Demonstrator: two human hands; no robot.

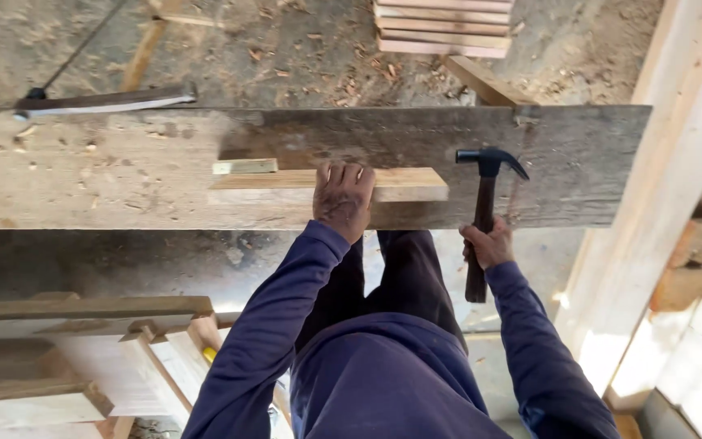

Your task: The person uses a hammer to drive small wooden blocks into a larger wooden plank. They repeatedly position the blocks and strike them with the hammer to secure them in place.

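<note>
On top of the big plank (123, 171), at 12 o'clock from the body, pressing down flat on a strip (400, 184) with the left hand (342, 201), fingers spread and lying over its pale wood. Lying lengthwise on the plank, that strip, running from 9 o'clock to 3 o'clock under the palm. Sitting just past the strip's 9 o'clock end, touching or nearly touching it, a small block (244, 166).

Gripping a hammer (483, 211) with the right hand (487, 244), fingers wrapped tight around the dark handle, low down near its end. Pointing up toward 12 o'clock, the hammer, with its black head over the plank at 3 o'clock from the strip, just beside the strip's end. Hard telling if the head is touching the wood.

Wearing blue sleeves (262, 358) on both arms.

Resting along the plank's far edge at 10 o'clock, a long bar (107, 102). Lying on the dirt floor at 12 o'clock, a stack of boards (444, 28). Standing at 3 o'clock, a pale post (660, 195). Sitting down at 7 o'clock, more wooden frames (83, 358).
</note>
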